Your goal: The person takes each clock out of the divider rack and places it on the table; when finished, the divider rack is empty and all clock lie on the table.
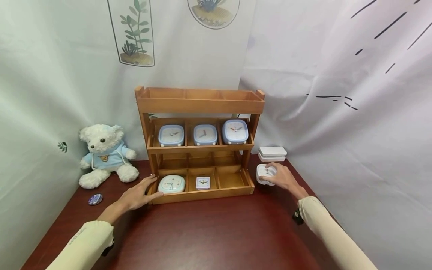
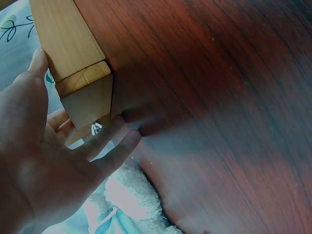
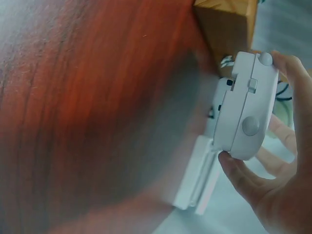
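Note:
My right hand (image 1: 284, 177) grips a white alarm clock (image 1: 261, 171) by its edges, beside the right end of a wooden shelf (image 1: 201, 106). In the right wrist view, the clock (image 3: 246, 109) is side-on, with the thumb and a finger at opposite ends and small feet along its side. My left hand (image 1: 136, 195) is at the shelf's lower left front corner, fingers spread and straight. In the left wrist view, the thumb and fingers lie either side of that wooden corner (image 2: 87, 78). A mint-green clock (image 1: 171, 184) and a small lavender-framed clock (image 1: 203, 183) occupy bottom compartments.
Three blue clocks stand in the middle tier, the rightmost (image 1: 235, 132) a bit higher. A white box-like object (image 1: 272, 153) lies behind the right hand. At the left sit a white teddy bear (image 1: 107, 155) and a small round blue-patterned item (image 1: 95, 199). Fabric walls enclose the dark red table (image 1: 216, 236).

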`<state>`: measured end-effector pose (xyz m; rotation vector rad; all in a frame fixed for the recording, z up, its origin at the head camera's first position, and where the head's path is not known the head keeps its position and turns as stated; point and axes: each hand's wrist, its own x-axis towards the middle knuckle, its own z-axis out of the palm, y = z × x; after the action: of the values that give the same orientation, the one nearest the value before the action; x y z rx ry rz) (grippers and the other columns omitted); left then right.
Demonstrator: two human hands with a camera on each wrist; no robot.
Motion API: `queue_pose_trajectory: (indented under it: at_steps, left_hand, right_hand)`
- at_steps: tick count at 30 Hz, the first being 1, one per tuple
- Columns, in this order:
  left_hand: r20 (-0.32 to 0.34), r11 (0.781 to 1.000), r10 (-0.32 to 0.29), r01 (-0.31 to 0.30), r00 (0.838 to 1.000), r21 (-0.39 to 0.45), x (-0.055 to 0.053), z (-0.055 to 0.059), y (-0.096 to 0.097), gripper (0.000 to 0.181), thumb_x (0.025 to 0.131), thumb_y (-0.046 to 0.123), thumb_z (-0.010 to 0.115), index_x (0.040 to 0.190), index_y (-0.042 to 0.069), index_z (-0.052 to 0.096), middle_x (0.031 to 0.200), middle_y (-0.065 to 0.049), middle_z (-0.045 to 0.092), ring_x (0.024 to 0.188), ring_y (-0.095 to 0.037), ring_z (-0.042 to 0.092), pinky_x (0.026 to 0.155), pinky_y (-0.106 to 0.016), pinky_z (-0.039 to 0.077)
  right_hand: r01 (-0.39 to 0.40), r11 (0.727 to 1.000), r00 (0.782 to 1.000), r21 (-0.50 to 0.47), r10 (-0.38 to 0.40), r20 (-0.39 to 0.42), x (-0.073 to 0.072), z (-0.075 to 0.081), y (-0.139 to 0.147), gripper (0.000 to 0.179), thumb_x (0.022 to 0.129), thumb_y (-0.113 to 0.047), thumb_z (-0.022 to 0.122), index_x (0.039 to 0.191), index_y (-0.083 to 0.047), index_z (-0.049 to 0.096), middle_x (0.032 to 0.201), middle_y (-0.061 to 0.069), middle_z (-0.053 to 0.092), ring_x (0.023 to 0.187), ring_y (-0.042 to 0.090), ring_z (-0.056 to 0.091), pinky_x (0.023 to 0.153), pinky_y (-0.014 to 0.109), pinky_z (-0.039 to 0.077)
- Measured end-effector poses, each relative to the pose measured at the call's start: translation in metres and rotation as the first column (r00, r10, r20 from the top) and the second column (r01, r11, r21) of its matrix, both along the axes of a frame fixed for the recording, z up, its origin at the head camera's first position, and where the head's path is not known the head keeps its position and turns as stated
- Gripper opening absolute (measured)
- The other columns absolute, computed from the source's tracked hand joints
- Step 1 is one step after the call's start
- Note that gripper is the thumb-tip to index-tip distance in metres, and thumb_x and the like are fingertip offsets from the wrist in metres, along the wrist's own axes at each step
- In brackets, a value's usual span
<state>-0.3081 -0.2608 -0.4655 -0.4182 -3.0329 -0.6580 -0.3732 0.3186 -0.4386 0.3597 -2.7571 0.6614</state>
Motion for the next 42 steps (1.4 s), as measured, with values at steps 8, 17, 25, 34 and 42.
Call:
queue_pose_trajectory:
  at_steps: [8, 17, 25, 34, 42]
  left_hand:
    - [-0.002, 1.000, 0.009, -0.009, 1.000, 0.009, -0.001, 0.002, -0.004, 0.093, 0.096, 0.068, 0.060, 0.159, 0.002, 0.039, 0.165, -0.024, 0.030, 0.130, -0.056, 0.051, 0.092, -0.074, 0.043]
    - [0.002, 1.000, 0.003, -0.003, 1.000, 0.011, 0.000, -0.003, 0.000, 0.094, 0.096, 0.069, 0.059, 0.160, 0.004, 0.039, 0.166, -0.023, 0.029, 0.131, -0.056, 0.051, 0.092, -0.073, 0.044]
    - [0.023, 1.000, -0.003, 0.003, 1.000, 0.017, 0.000, -0.003, 0.007, 0.091, 0.096, 0.067, 0.060, 0.160, 0.005, 0.039, 0.166, -0.022, 0.029, 0.134, -0.054, 0.049, 0.094, -0.073, 0.043]
    - [0.017, 1.000, -0.010, 0.010, 1.000, 0.016, -0.001, -0.007, 0.005, 0.091, 0.096, 0.067, 0.060, 0.160, 0.005, 0.039, 0.166, -0.023, 0.029, 0.131, -0.055, 0.051, 0.094, -0.073, 0.043]
    - [0.012, 1.000, 0.015, -0.015, 1.000, -0.005, -0.001, -0.003, 0.001, 0.093, 0.095, 0.069, 0.060, 0.159, 0.004, 0.040, 0.166, -0.023, 0.030, 0.133, -0.055, 0.049, 0.096, -0.073, 0.042]
  right_hand:
    - [-0.018, 0.999, 0.999, -0.051, 0.020, 0.039, -0.022, -0.019, -0.004, 0.061, 0.080, -0.048, 0.087, 0.119, -0.004, 0.070, 0.126, 0.022, 0.068, 0.118, 0.043, 0.061, 0.097, 0.058, 0.047]
    - [-0.071, 0.993, 0.996, -0.093, 0.077, 0.053, -0.036, -0.030, -0.011, 0.056, 0.087, -0.032, 0.082, 0.128, 0.004, 0.068, 0.143, 0.033, 0.055, 0.134, 0.050, 0.050, 0.110, 0.063, 0.040]
    - [-0.079, 0.990, 0.991, -0.117, 0.091, 0.098, -0.043, -0.037, -0.011, 0.056, 0.094, -0.025, 0.074, 0.136, 0.009, 0.060, 0.151, 0.038, 0.043, 0.139, 0.054, 0.042, 0.113, 0.064, 0.035]
    - [-0.084, 0.987, 0.990, -0.140, 0.099, 0.103, -0.039, -0.041, -0.015, 0.065, 0.095, -0.029, 0.074, 0.146, 0.004, 0.051, 0.152, 0.032, 0.045, 0.124, 0.048, 0.055, 0.100, 0.061, 0.046]
    - [-0.152, 0.979, 0.988, -0.136, 0.152, -0.011, -0.025, -0.026, -0.030, 0.067, 0.092, -0.030, 0.079, 0.147, -0.001, 0.054, 0.141, 0.027, 0.059, 0.121, 0.044, 0.060, 0.099, 0.060, 0.047]
